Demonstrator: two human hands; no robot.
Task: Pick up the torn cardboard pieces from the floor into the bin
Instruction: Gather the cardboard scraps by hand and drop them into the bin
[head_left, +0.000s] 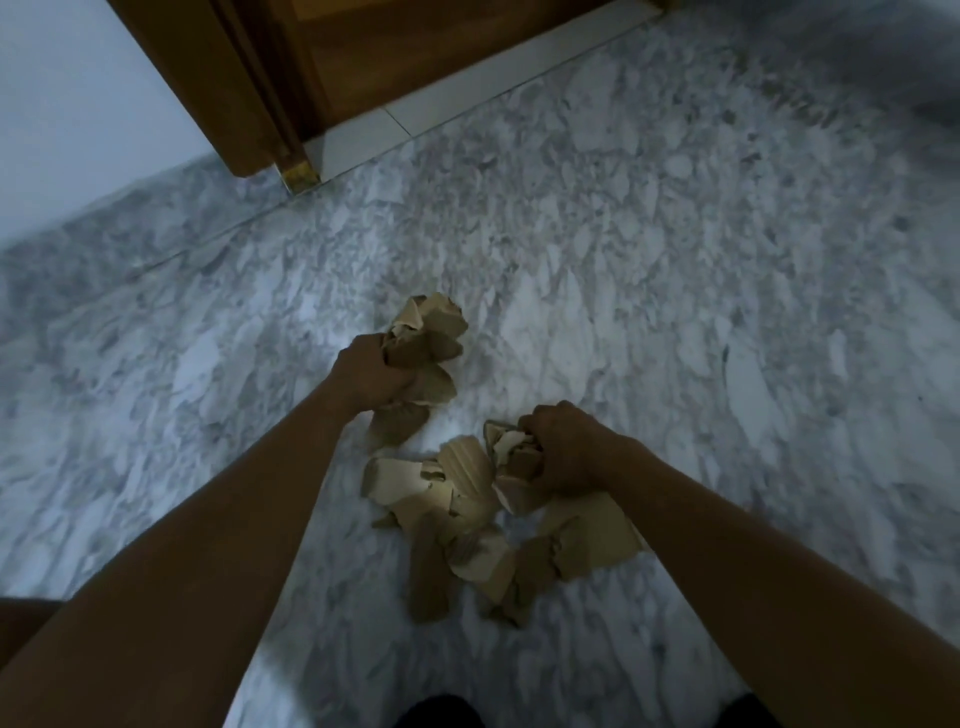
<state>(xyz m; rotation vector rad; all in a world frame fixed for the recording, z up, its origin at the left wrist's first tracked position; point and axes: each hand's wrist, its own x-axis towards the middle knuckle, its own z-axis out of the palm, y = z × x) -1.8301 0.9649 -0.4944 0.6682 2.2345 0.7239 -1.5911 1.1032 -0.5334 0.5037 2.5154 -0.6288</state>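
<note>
Torn cardboard pieces (457, 525): loose heap, marble floor (675, 260), 6 o'clock of frame. Light, stiff, spill-prone; scoop by handfuls under edges. Left hand (371, 376) clenched round wad (434, 338), 12 o'clock of heap; right hand (563, 449) clenched round scraps (511, 452), 2 o'clock. Bin unseen

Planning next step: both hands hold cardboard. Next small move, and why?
Probably lift both hands and look for the bin: left hand grips a wad, right hand grips scraps, a pile lies on the floor, no bin in view.
</note>
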